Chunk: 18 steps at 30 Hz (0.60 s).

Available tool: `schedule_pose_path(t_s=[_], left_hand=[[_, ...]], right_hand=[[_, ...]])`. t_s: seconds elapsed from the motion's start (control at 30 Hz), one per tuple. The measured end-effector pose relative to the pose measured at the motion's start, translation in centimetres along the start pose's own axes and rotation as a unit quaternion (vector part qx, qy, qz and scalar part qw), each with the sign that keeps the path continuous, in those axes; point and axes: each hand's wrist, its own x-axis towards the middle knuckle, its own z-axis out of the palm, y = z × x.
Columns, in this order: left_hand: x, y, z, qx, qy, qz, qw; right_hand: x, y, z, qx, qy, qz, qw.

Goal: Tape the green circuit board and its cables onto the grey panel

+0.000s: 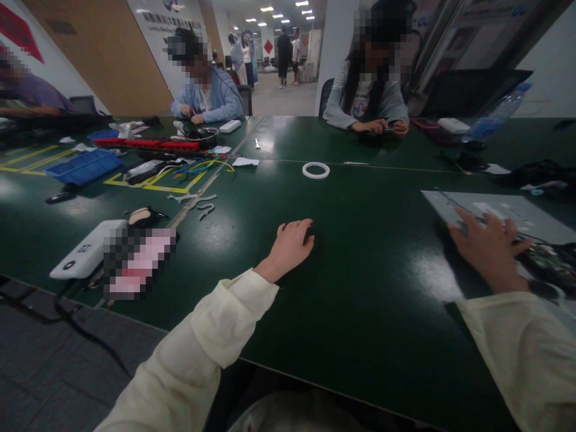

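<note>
Fingers loosely curved and thumb apart, my left hand (pixel 290 247) rests low over the green table (pixel 360 288) with nothing visible in it. On the right, my right hand (pixel 488 249) spreads its fingers over the near-left edge of a flat grey panel (pixel 533 210); whether it presses on the panel cannot be told. Beside that hand lies a dark circuit board with wires (pixel 551 264), partly cut off by the frame's edge. Beyond my left hand, a white ring (pixel 315 175), like a roll of tape, lies flat.
Left stand a white power bank (pixel 90 249), a blurred pink phone-like thing (pixel 144 261) and grey strips (pixel 204 207). Farther back are a blue tray (pixel 85 167) and red bars (pixel 148 144). A tilted water bottle (pixel 497 117) is back right. Several people sit around the table.
</note>
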Motion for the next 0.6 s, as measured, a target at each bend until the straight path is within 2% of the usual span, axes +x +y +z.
schedule_pose_path(t_s=[0.17, 0.37, 0.6], left_hand=[[0.0, 0.1, -0.1, 0.012, -0.005, -0.009, 1.000], [0.1, 0.0, 0.2, 0.022, -0.003, -0.005, 1.000], [0.1, -0.4, 0.4, 0.021, 0.004, 0.003, 1.000]], right_hand=[[-0.1, 1.1, -0.4, -0.030, -0.004, 0.019, 0.999], [-1.0, 2.3, -1.3, -0.087, -0.016, -0.012, 0.996], [-1.5, 3.6, -1.2, -0.111, -0.010, 0.056, 0.992]])
